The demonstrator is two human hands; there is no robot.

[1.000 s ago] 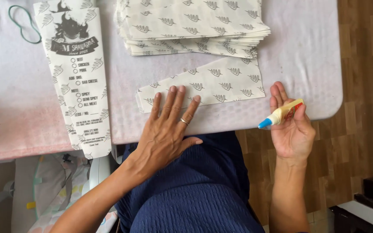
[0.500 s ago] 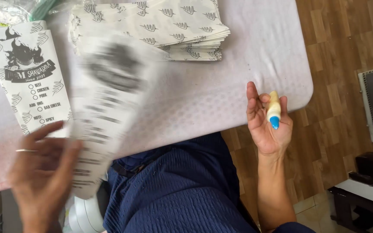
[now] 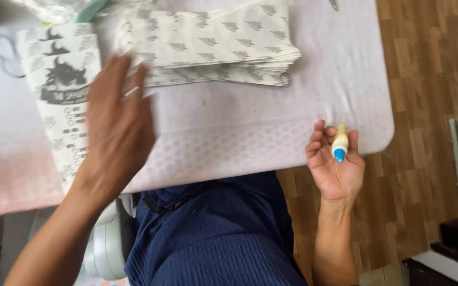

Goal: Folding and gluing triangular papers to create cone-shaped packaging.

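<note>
My right hand [image 3: 335,164] rests palm up at the table's near edge and holds a small yellow glue tube with a blue tip [image 3: 339,144]. My left hand [image 3: 115,124] is blurred, fingers spread, hovering over the table with nothing in it. Just left of it lie printed paper bags [image 3: 59,85] stacked with their black logos up. A thick stack of patterned flat paper sheets [image 3: 213,45] lies beyond my left hand, at the back of the table.
The table [image 3: 271,122] has a pale textured cover with a rounded right corner. A rubber band [image 3: 1,50] lies at the far left. Wooden floor [image 3: 420,79] runs along the right. My blue-clothed lap [image 3: 213,238] is below the table edge.
My left hand laid the printed bag onto the pile at the left and has swung up toward the sheet stack. My right hand stayed at the table edge with the glue tube.
</note>
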